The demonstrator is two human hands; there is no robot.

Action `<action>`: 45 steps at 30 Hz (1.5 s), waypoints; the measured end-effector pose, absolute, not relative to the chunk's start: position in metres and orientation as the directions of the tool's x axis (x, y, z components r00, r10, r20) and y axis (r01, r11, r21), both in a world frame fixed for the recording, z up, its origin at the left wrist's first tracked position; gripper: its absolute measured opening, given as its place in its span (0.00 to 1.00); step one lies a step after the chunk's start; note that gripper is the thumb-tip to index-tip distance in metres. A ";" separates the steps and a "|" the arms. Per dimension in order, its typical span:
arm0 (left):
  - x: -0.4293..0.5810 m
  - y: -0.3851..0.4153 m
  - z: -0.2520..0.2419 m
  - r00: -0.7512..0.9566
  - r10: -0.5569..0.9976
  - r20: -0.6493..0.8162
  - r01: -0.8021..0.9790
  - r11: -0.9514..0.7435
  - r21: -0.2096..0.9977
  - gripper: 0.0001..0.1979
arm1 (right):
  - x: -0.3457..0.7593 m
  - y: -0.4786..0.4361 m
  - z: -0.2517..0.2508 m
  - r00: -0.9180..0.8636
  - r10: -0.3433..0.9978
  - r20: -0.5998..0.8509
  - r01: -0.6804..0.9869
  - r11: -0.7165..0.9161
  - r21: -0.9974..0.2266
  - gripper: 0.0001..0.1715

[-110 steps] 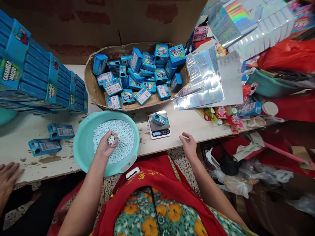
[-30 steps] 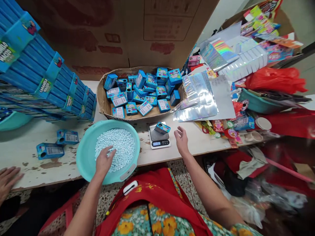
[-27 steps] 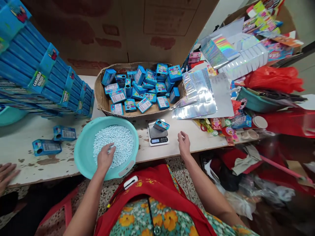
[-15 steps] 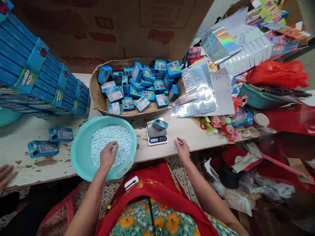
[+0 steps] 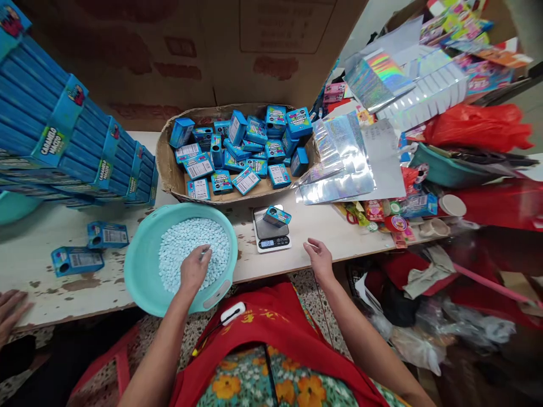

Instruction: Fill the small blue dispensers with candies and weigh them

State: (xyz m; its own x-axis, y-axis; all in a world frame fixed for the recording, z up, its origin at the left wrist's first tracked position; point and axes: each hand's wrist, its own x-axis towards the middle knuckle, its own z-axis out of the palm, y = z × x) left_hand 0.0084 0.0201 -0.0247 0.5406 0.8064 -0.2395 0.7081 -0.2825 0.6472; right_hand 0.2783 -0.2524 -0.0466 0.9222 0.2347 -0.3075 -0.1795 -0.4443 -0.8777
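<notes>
My left hand [image 5: 195,267] is over the pale blue candies [image 5: 176,243] in a turquoise basin [image 5: 142,265]. Its thumb and fingertips are pinched together; what they hold, if anything, is too small to name. On a small digital scale [image 5: 275,243] lies one blue candy box [image 5: 277,216], with the display lit. To the right of the scale, at the table's front edge, my right hand [image 5: 319,257] rests with its fingers apart and nothing in them. Behind the basin and scale, a cut-down cardboard tray [image 5: 169,183] holds several blue boxes [image 5: 246,180].
Tall stacks of blue boxes [image 5: 72,130] stand at the left, with two loose boxes [image 5: 78,260] nearer. Another person's hand [image 5: 12,308] is at the far left edge. Holographic sheets [image 5: 348,164] and a red bag [image 5: 475,130] lie at the right.
My left hand has shifted slightly right over the candies. The scale's display now shows a different reading. The whole view has moved a little.
</notes>
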 end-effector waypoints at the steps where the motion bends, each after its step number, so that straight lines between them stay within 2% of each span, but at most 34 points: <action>1: 0.009 0.021 -0.025 0.548 0.802 -0.239 0.711 -0.296 0.637 0.18 | 0.280 -0.251 -0.045 0.922 0.242 -0.301 -0.170 -0.445 -0.879 0.31; 4: 0.011 0.021 -0.028 0.566 0.792 -0.228 0.712 -0.330 0.620 0.18 | 0.285 -0.235 -0.040 0.921 0.303 -0.246 -0.094 -0.439 -0.893 0.32; 8: 0.011 0.017 -0.032 0.612 0.758 -0.224 0.706 -0.397 0.587 0.18 | 0.293 -0.189 -0.034 0.880 0.475 0.012 0.232 -0.408 -0.883 0.40; 10: 0.013 0.014 -0.029 0.603 0.763 -0.233 0.690 -0.352 0.632 0.17 | 0.296 -0.162 -0.026 0.839 0.542 0.053 0.295 -0.370 -0.881 0.34; 13: 0.021 0.010 -0.009 0.506 0.805 -0.309 0.596 -0.067 0.800 0.18 | 0.290 -0.132 0.003 0.760 0.639 0.122 0.377 -0.279 -0.883 0.22; 15: 0.031 0.008 0.015 0.427 0.805 -0.412 0.420 0.227 0.879 0.22 | 0.277 -0.120 0.035 0.673 0.706 0.220 0.482 -0.194 -0.854 0.19; 16: 0.036 0.007 0.028 0.404 0.787 -0.466 0.294 0.371 0.881 0.25 | 0.269 -0.116 0.053 0.618 0.744 0.256 0.529 -0.152 -0.835 0.19; 18: 0.048 0.008 0.056 0.404 0.740 -0.538 0.016 0.583 0.813 0.28 | 0.249 -0.108 0.082 0.499 0.816 0.292 0.604 -0.086 -0.792 0.20; 21: 0.063 0.013 0.081 0.435 0.702 -0.563 -0.293 0.702 0.649 0.26 | 0.220 -0.089 0.098 0.338 0.895 0.291 0.691 -0.026 -0.722 0.20; 26: 0.056 0.022 0.080 0.337 0.657 -0.674 -0.504 0.731 0.460 0.13 | 0.182 -0.060 0.085 0.231 0.951 0.204 0.756 -0.043 -0.653 0.17; 29: 0.043 0.022 0.076 0.330 0.694 -0.640 -0.581 0.684 0.442 0.10 | 0.172 -0.054 0.087 0.224 0.951 0.211 0.756 -0.033 -0.653 0.19; 32: 0.036 0.020 0.072 0.307 0.774 -0.554 -0.581 0.614 0.534 0.07 | 0.168 -0.050 0.087 0.239 0.951 0.197 0.722 -0.039 -0.691 0.18; 38: 0.034 0.019 0.060 0.248 0.870 -0.426 -0.449 0.493 0.745 0.13 | 0.159 -0.043 0.068 0.307 0.932 0.192 0.598 -0.032 -0.801 0.19; 42: 0.024 0.024 0.063 0.272 0.908 -0.318 -0.243 0.385 0.890 0.16 | 0.154 -0.043 0.065 0.331 0.923 0.198 0.535 -0.011 -0.845 0.19; 45: 0.015 0.025 0.072 0.392 0.900 -0.193 -0.031 0.223 0.974 0.15 | 0.153 -0.044 0.062 0.343 0.922 0.177 0.468 -0.004 -0.884 0.18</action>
State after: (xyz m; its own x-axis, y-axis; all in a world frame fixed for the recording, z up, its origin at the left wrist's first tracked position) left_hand 0.0145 0.0252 0.0722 0.3915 0.8996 -0.1933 -0.0314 0.2230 0.9743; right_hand 0.1531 -0.0442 0.0617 0.3435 0.9223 0.1774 0.4678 -0.0042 -0.8838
